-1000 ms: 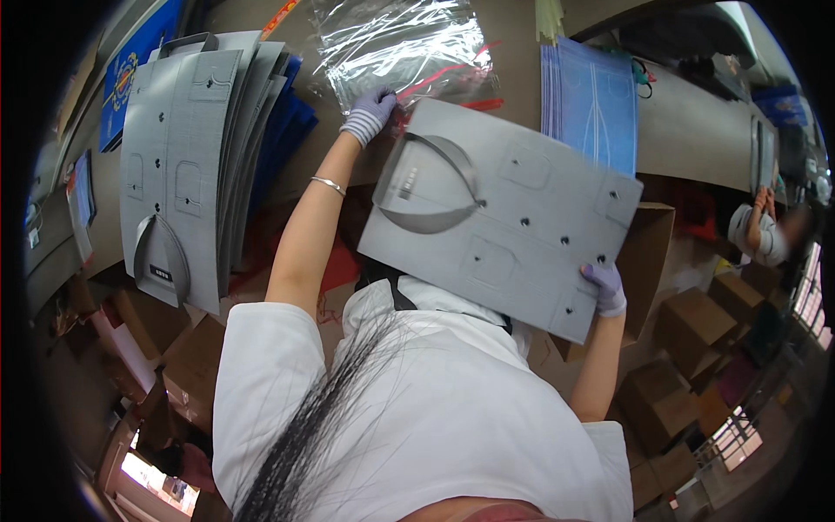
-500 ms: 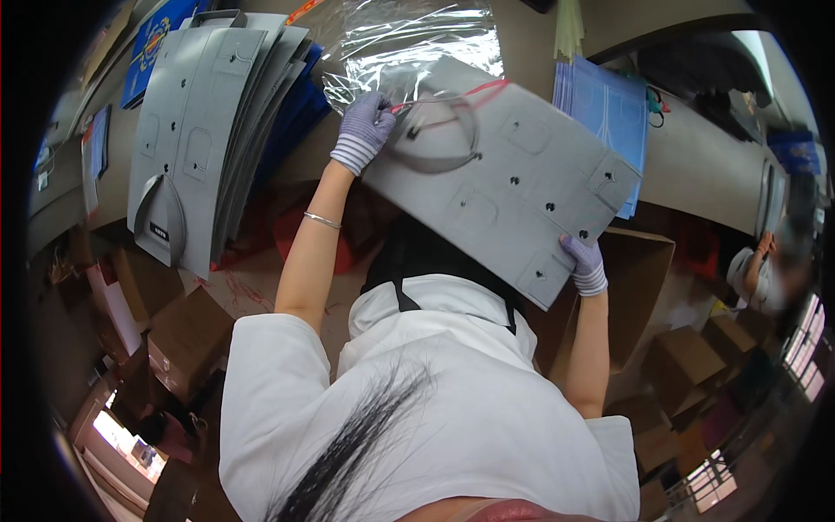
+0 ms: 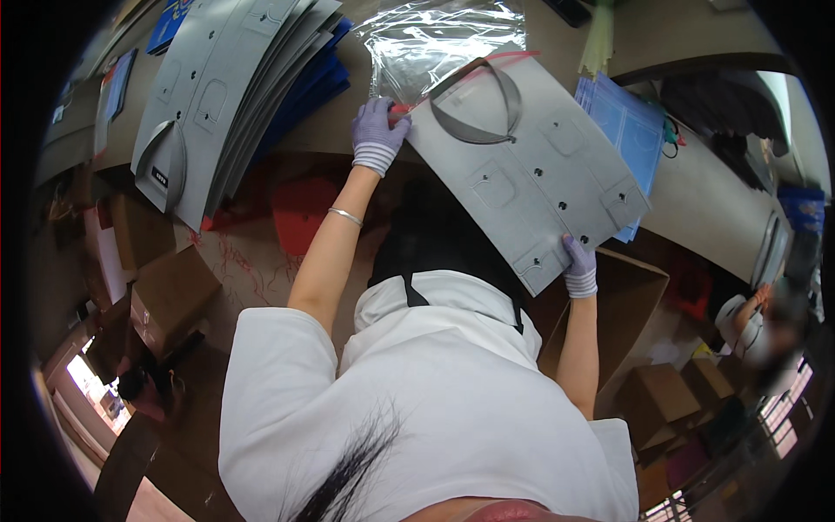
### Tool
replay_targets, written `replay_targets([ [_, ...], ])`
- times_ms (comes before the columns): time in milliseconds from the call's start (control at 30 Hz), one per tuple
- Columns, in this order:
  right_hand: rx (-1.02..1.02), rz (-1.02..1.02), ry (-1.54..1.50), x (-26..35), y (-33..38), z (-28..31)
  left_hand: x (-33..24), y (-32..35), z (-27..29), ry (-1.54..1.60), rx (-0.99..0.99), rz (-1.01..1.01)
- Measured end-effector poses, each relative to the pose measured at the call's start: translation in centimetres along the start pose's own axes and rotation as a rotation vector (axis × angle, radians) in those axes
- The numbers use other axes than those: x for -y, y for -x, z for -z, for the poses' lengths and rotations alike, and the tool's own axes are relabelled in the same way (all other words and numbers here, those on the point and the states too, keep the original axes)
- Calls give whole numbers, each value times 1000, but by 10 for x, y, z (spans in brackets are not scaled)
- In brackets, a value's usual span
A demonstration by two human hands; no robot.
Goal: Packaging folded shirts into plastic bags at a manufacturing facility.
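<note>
A flat grey bag (image 3: 557,174) with a ribbon handle (image 3: 476,135) and printed pockets and buttons lies tilted across the table edge before me. My right hand (image 3: 580,268), in a lilac glove with a striped cuff, grips its lower right edge, thumb on the front. At the bag's upper left corner my left hand (image 3: 380,132), gloved alike, is closed on a thin red strip (image 3: 402,109). More red shows along the bag's far edge; whether it is all one strip is hard to see. The exact pinch is partly hidden by the fingers.
Several grey and blue bags (image 3: 217,87) lie fanned out at left. Clear plastic film (image 3: 444,35) lies beyond the bag, blue packets (image 3: 624,117) at right. Below stand a red stool (image 3: 303,213), cartons (image 3: 174,296) and an open carton (image 3: 622,300). Another person (image 3: 748,322) is at far right.
The bag has turned slightly and its handle end has moved right. My left hand has shifted a little right and farther down, still at the red strip. My right hand keeps its hold.
</note>
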State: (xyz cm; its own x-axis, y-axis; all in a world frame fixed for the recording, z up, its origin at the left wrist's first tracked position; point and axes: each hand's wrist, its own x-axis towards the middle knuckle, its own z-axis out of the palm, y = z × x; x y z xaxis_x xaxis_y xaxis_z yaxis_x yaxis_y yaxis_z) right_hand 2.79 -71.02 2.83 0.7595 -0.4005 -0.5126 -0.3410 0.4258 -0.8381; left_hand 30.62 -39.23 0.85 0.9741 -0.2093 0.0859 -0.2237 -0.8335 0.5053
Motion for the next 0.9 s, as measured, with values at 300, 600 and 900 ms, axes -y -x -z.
replay_targets([
  [300, 107, -17, 22, 16, -39, -9, 4, -50, -38, 31, 170, 12],
  [600, 45, -10, -12, 13, -47, 3, 18, -27, -39, 4, 60, -89],
  [900, 23, 61, 182, 17, -30, -23, 8, -7, 2, -103, -281, -66],
])
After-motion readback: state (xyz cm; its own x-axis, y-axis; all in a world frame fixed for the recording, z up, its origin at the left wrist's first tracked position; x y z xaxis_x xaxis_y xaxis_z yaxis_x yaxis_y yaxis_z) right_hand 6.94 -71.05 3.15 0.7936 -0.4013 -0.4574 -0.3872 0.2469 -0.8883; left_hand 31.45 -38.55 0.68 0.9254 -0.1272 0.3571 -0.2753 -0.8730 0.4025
